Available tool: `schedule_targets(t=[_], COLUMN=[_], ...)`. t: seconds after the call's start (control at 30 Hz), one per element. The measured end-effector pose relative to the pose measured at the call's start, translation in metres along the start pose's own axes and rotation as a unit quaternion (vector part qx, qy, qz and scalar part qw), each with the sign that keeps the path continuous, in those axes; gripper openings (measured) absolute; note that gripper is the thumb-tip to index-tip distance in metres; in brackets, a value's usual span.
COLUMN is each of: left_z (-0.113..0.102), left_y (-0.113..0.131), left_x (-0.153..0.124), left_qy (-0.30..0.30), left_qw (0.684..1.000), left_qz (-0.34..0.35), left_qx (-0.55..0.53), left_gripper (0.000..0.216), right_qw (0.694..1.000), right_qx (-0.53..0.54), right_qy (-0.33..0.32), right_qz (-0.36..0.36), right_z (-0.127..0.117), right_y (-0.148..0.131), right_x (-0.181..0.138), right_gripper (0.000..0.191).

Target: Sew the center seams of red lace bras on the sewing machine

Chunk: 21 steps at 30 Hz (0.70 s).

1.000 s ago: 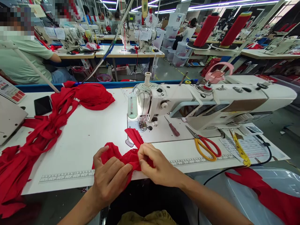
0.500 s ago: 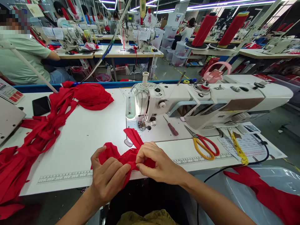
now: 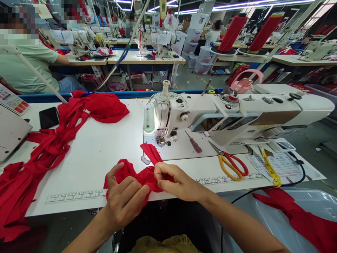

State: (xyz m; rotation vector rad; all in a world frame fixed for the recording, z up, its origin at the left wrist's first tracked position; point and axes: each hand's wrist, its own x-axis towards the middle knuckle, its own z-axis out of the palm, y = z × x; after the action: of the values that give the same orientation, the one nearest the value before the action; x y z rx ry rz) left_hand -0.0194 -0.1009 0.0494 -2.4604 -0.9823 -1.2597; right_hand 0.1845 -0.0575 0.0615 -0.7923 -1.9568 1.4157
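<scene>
A piece of red fabric (image 3: 144, 174) lies at the table's front edge, with a narrow strip of it pointing toward the sewing machine (image 3: 184, 109). My left hand (image 3: 126, 196) pinches the fabric between thumb and fingers, its index finger raised off the cloth. Close beside it, my right hand (image 3: 175, 181) has its thumb and fingers pressed together on the same fabric. Parts of the cloth are hidden beneath both hands. The machine's needle area sits just beyond the strip.
Scissors (image 3: 229, 165) and a seam ripper or awl (image 3: 194, 142) lie right of the needle area. A long heap of red fabric (image 3: 47, 158) covers the left side, near a phone (image 3: 49, 118). A plastic bin (image 3: 310, 200) holds red cloth at lower right. A co-worker (image 3: 28, 66) sits beyond.
The whole view has shifted slightly to the right. Both hands stay on the red fabric, with only small finger movements; the right hand's fingertips sit slightly farther from the left thumb.
</scene>
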Motion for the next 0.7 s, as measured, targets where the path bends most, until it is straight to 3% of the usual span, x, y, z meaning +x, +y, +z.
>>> schedule_targets(t=[0.13, 0.3, 0.4, 0.7], left_z=[-0.001, 0.001, 0.002, 0.003], left_y=[-0.001, -0.003, -0.002, -0.006], left_x=[-0.001, -0.003, -0.004, -0.014], left_qy=[0.008, 0.007, 0.0, -0.002], left_qw=[1.0, 1.0, 1.0, 1.0], left_qz=[-0.013, -0.013, -0.015, 0.007], left_qx=[0.008, 0.008, 0.009, 0.001], left_gripper=[0.015, 0.014, 0.014, 0.013], right_qw=[0.997, 0.989, 0.98, 0.995], right_qx=[0.056, -0.125, -0.176, -0.086], right_qy=[0.035, 0.045, 0.028, -0.021], right_qz=[0.05, -0.058, -0.09, -0.047], right_z=[-0.007, -0.001, 0.004, 0.002], right_y=[0.003, -0.004, -0.008, -0.005], right_x=[-0.003, -0.006, -0.004, 0.002], right_gripper=[0.013, 0.015, 0.018, 0.02])
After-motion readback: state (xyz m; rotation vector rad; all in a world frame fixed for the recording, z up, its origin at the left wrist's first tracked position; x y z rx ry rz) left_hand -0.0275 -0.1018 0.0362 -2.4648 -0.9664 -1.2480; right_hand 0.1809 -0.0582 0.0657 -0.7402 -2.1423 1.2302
